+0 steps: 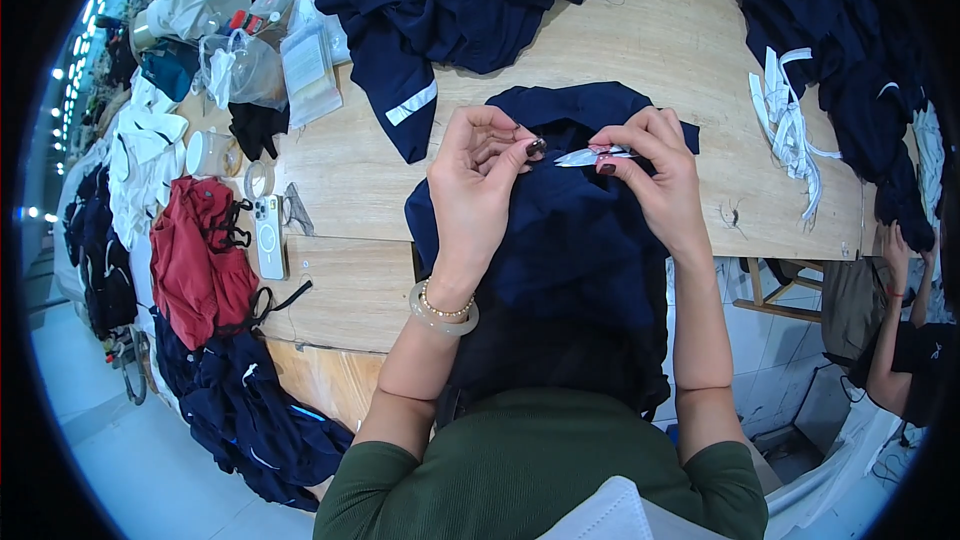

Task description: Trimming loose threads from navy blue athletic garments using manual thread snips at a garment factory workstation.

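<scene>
A navy garment point(570, 230) lies bunched before me, partly on the table and partly over my lap. My left hand point(485, 155) is closed in a pinch at its upper part, thumb and forefinger pressed together, seemingly on a fold of the cloth; the exact spot is hidden by the fingertips. Small thread snips point(580, 156) with pale pointed blades are gripped in my right hand point(650, 165). Their tips point left, close to the left fingertips and just above the cloth.
More navy garments point(440, 0) are heaped across the table's far side. White strips point(785, 120) lie at right. A phone point(269, 237), red garment point(200, 260), tape roll point(259, 178) and plastic bags point(245, 70) crowd the left. A co-worker's hands point(895, 255) touch cloth at far right.
</scene>
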`<state>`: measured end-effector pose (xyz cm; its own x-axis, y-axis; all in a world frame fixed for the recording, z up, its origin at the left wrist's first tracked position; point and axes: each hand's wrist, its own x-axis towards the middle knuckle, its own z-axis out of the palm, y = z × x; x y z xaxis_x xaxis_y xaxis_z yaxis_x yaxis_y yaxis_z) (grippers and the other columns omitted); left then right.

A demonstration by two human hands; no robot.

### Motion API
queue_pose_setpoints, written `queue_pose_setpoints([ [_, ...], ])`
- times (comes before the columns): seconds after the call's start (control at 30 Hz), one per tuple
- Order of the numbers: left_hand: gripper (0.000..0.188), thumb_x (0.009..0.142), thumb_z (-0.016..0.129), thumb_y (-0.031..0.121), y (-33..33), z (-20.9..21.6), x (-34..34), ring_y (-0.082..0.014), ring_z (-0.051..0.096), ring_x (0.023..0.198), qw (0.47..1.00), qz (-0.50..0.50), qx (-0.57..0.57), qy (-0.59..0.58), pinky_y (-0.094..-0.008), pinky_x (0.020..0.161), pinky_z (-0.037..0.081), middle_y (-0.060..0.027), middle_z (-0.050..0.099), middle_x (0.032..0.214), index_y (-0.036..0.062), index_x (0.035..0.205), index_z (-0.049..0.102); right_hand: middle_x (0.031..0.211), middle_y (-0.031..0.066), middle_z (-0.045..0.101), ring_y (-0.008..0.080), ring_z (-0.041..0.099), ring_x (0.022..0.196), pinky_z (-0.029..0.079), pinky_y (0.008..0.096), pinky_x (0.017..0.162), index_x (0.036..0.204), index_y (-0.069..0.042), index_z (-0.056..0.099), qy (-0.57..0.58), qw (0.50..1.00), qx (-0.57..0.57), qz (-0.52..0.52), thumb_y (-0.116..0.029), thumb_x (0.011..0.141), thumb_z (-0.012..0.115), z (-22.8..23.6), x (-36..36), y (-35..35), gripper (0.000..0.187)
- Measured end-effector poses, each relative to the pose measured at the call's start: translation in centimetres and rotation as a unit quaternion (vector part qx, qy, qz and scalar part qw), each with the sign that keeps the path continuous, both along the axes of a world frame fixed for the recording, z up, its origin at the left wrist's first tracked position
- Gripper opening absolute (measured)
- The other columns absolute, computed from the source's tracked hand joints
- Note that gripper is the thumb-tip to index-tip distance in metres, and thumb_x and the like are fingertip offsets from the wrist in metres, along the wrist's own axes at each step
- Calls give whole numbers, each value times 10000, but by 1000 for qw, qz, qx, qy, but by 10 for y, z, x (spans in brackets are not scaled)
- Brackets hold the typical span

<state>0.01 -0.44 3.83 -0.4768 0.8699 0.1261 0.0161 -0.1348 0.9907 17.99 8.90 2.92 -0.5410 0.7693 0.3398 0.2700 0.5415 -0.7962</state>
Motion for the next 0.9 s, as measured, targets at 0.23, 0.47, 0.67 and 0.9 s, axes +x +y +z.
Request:
queue_pose_setpoints([
  [0.23,141,917,606,-75,2,-1,-1,-147,669,822,1000,-2,8,-22,-250,725,577,-116,663,923,-7,1008,522,807,24,511,202,435,835,379,318,792,936,-63,738,7,1000,-4,22,-114,759,757,-2,-8,0,185],
  [0.47,132,916,608,-81,4,-4,-3,-150,668,821,998,-16,14,-52,-258,732,591,-118,659,917,-13,996,528,807,15,521,199,433,840,381,313,786,929,-72,741,7,999,-3,38,-113,768,755,-1,-13,-1,167],
  [0.67,135,913,612,-84,4,-4,-5,-145,670,824,998,-14,26,-56,-254,731,594,-118,661,917,-9,990,531,807,14,516,195,433,841,388,306,773,937,-73,742,15,1000,-8,10,-112,764,759,-5,-10,1,179],
  [0.9,135,913,611,-86,3,-3,-6,-146,672,816,998,-21,24,-56,-255,729,594,-112,659,905,-11,992,531,814,20,525,195,441,837,391,301,773,934,-69,741,17,1000,-1,15,-111,762,759,-4,-17,-2,178],
])
